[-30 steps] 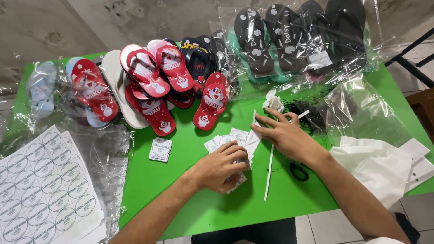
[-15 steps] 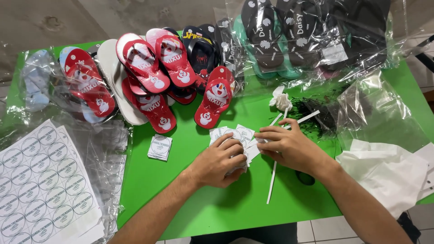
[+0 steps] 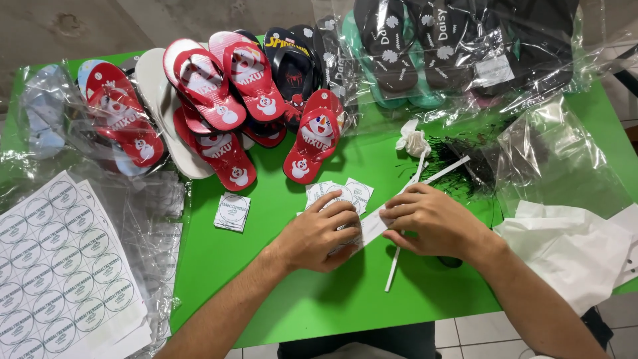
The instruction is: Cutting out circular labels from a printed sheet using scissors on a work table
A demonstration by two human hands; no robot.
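Note:
My left hand (image 3: pixel 323 234) rests on a small pile of white square stickers (image 3: pixel 345 194) on the green table (image 3: pixel 266 279), fingers curled over them. My right hand (image 3: pixel 432 223) meets it from the right, and both pinch a white paper strip (image 3: pixel 373 225) between them. A thin white strip (image 3: pixel 399 249) lies under my right hand, running toward the table's front edge. A separate small stack of square stickers (image 3: pixel 232 211) lies to the left of my left hand.
Red children's flip-flops (image 3: pixel 219 113) are piled at the back left, dark ones in clear bags (image 3: pixel 452 53) at the back right. A sheet of round stickers (image 3: pixel 60 266) lies at the left. White paper (image 3: pixel 571 246) and a clear bag (image 3: pixel 551 159) sit at the right.
My right hand has come in from the right and back toward my left hand, and both now hold the paper strip over the sticker pile. The camera has shifted slightly.

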